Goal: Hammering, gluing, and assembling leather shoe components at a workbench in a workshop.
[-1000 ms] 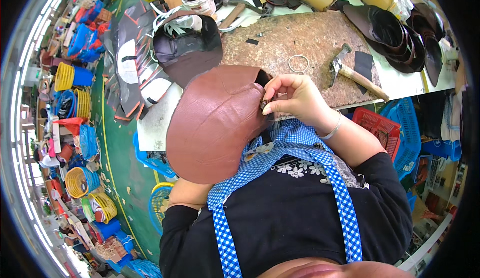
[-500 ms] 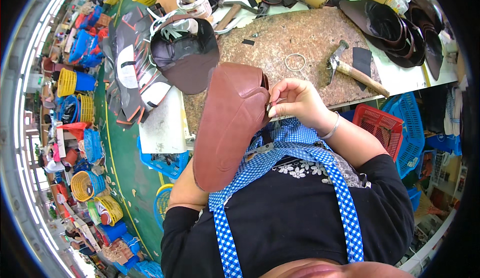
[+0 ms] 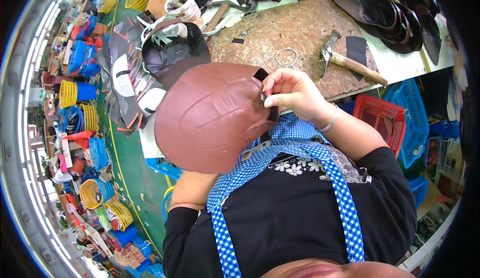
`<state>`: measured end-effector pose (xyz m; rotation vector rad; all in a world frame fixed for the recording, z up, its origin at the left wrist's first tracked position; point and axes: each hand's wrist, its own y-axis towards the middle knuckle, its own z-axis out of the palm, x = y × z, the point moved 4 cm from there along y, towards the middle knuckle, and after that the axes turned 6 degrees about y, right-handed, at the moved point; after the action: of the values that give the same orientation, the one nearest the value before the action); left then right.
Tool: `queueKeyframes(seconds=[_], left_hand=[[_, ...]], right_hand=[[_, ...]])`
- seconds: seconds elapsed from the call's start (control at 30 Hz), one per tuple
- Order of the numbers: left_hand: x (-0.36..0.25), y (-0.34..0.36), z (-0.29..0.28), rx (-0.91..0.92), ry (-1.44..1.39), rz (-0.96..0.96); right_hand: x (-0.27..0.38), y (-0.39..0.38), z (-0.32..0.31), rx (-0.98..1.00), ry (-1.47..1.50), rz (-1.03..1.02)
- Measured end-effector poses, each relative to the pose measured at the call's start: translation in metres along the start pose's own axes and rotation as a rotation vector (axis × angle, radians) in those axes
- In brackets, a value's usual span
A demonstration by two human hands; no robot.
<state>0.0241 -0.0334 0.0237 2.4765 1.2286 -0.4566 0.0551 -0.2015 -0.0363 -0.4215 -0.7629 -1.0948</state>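
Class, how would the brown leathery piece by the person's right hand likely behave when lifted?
The brown leathery piece probably flexes, as its surface creases near the right hand. It's likely light for its breadth, given its thin-looking edge. Its smooth sheen might make it slightly slippery.

black elbow-sleeved top (image 3: pixel 295 218) | white flower pattern (image 3: pixel 294 168) | blue-and-white checked apron (image 3: pixel 223 188) | slim silvery right-wrist bangle (image 3: pixel 330 120)

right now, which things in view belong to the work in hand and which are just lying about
In hand:
curved reddish-brown leather piece
small dark piece, pinched at the leather's edge by the right hand; the left hand is hidden

Apparently just lying about, untouched:
metal hammer with wooden handle
flat black rectangular patch
red plastic basket
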Motion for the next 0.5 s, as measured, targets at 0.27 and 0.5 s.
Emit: queueKeyframes(seconds=[0.27, 0.5], left_hand=[[-0.021, 0.029, -0.020, -0.010, 0.284, 0.097], [0.031, 0.060, 0.031, -0.023, 0.475, -0.157]], right_hand=[[0.009, 0.001, 0.001, -0.097, -0.636, -0.332], [-0.025, 0.024, -0.049, -0.292, -0.995, -0.325]])
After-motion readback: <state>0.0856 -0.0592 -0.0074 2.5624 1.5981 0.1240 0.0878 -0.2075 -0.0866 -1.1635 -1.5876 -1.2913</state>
